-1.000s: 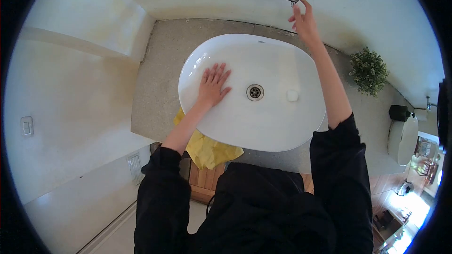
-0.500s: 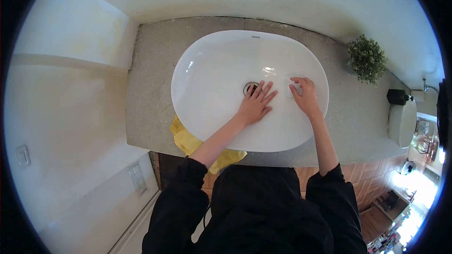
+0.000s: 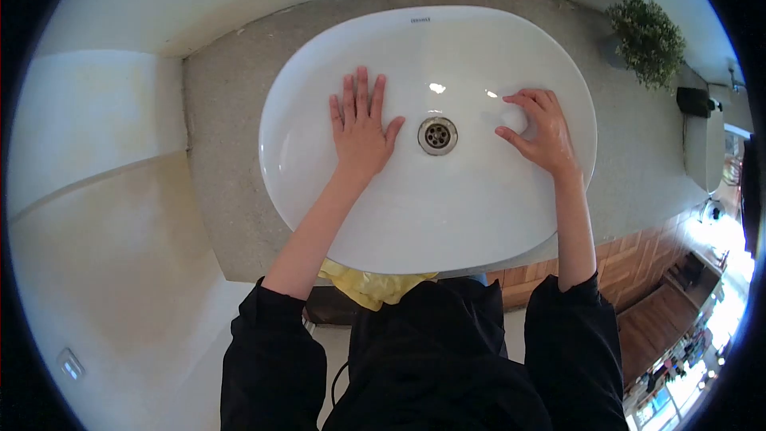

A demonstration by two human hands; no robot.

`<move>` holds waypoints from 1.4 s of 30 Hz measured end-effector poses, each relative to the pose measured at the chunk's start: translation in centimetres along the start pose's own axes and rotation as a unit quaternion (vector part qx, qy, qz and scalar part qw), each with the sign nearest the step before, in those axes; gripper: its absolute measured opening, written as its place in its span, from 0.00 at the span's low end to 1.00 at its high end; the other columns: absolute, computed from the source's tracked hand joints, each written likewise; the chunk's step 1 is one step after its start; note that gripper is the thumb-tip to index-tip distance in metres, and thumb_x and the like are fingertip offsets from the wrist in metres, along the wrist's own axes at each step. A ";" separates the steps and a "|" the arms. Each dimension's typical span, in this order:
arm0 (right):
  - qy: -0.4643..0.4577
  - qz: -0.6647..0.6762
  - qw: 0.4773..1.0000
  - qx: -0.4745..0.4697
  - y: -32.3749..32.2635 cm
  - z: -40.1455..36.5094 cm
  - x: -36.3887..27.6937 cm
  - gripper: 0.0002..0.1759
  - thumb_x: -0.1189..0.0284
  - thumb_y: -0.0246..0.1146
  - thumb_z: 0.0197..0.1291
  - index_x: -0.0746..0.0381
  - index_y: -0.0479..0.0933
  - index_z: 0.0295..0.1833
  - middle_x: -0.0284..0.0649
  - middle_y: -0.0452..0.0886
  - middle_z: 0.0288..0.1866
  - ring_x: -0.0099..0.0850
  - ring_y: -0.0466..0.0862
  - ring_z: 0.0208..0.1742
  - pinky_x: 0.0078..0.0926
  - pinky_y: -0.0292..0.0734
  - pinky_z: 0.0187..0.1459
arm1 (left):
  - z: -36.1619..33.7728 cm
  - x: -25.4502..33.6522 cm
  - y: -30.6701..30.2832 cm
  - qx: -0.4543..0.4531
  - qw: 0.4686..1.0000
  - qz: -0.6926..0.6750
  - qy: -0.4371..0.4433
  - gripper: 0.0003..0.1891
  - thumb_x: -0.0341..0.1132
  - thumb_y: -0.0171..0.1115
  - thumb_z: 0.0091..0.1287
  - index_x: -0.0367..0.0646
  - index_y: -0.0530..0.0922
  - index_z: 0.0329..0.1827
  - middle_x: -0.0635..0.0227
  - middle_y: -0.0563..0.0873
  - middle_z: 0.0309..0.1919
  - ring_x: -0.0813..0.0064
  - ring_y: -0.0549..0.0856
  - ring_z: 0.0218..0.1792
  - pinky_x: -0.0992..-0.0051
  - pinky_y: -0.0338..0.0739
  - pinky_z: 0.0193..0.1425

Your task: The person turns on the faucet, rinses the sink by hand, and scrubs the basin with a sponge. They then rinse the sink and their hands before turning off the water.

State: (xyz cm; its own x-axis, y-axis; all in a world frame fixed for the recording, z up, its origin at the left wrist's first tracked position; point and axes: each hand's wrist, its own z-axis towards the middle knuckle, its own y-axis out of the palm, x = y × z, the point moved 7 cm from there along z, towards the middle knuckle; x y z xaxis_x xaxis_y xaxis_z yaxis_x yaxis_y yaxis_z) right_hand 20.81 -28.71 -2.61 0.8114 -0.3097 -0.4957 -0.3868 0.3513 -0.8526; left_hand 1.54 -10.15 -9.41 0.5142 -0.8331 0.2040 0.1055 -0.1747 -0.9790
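Flat against the left inner wall of the white oval sink (image 3: 431, 223) lies my left hand (image 3: 363, 140), its fingers spread and nothing in it. My right hand (image 3: 550, 132) is on the right side of the basin, thumb and fingers curved around a small whitish round thing (image 3: 515, 120). Its kind is hard to make out against the white surface. Between the hands sits the metal drain (image 3: 438, 136) with its round strainer holes, uncovered. A yellow cloth (image 3: 375, 286) hangs at the sink's front edge, below my left forearm.
The sink stands on a grey stone counter (image 3: 223, 152) against the wall. A potted green plant (image 3: 648, 40) is at the back right, near a black dispenser (image 3: 696, 102) and a second white basin (image 3: 702, 148). A wall switch (image 3: 70, 364) is at lower left.
My left hand has moved from over the drain to the left side of the basin, uncovering the drain. My right hand keeps its curved grip on the right side. The view has shifted.
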 end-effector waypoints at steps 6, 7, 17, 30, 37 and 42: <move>-0.023 -0.003 0.998 -0.062 -0.1 0.2 -0.8 0.27 0.69 0.76 0.38 0.58 0.80 0.49 0.43 0.78 0.49 0.43 0.74 0.53 0.39 0.71 0.56 | 0.2 0.5 0.5 0.015 1.000 -0.005 -0.004 0.36 0.51 0.46 0.72 0.45 0.47 0.78 0.53 0.39 0.78 0.48 0.38 0.77 0.42 0.32 0.74; -0.024 -0.008 0.997 -0.070 -0.2 0.1 -1.1 0.26 0.70 0.75 0.38 0.58 0.80 0.49 0.43 0.78 0.49 0.43 0.74 0.53 0.39 0.71 0.56 | 0.2 0.5 0.6 0.028 1.000 -0.014 -0.006 0.36 0.51 0.46 0.72 0.45 0.48 0.78 0.53 0.40 0.78 0.49 0.39 0.77 0.42 0.33 0.74; 0.102 0.060 0.985 0.122 -2.2 -0.7 2.0 0.24 0.65 0.72 0.53 0.55 0.78 0.57 0.41 0.81 0.47 0.33 0.81 0.46 0.28 0.76 0.46 | -3.0 7.8 1.8 -0.098 0.974 -0.062 0.195 0.36 0.53 0.47 0.71 0.46 0.51 0.77 0.62 0.47 0.78 0.63 0.46 0.78 0.47 0.39 0.76; 0.165 0.058 0.964 0.198 -3.5 -1.6 3.6 0.24 0.61 0.70 0.57 0.51 0.78 0.59 0.36 0.83 0.47 0.26 0.81 0.42 0.22 0.77 0.38 | -6.3 11.6 2.0 -0.192 0.879 -0.150 0.411 0.36 0.57 0.50 0.68 0.56 0.54 0.77 0.71 0.53 0.77 0.70 0.51 0.77 0.51 0.40 0.78; 0.152 0.066 0.962 0.216 -3.7 -1.6 3.6 0.22 0.59 0.68 0.60 0.51 0.78 0.59 0.35 0.83 0.46 0.23 0.80 0.39 0.19 0.76 0.36 | -1.2 6.9 0.0 -0.039 0.970 -0.030 0.236 0.36 0.56 0.53 0.67 0.59 0.54 0.77 0.70 0.50 0.78 0.68 0.50 0.77 0.46 0.39 0.76; 0.144 0.089 0.956 0.240 -4.1 -1.9 4.1 0.20 0.60 0.65 0.63 0.52 0.78 0.59 0.35 0.83 0.44 0.21 0.78 0.35 0.20 0.76 0.35 | -1.1 7.2 1.4 -0.087 0.976 -0.042 0.193 0.34 0.54 0.51 0.69 0.57 0.55 0.76 0.67 0.49 0.78 0.64 0.50 0.77 0.46 0.39 0.76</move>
State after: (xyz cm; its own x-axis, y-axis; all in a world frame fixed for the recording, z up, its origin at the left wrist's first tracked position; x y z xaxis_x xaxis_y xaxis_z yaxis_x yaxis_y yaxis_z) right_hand 24.90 -33.10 -1.51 0.5703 -0.4135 -0.7098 -0.2066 0.7642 -0.6111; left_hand 4.49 -16.96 -9.36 0.1478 -0.9415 0.3029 -0.0295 -0.3103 -0.9502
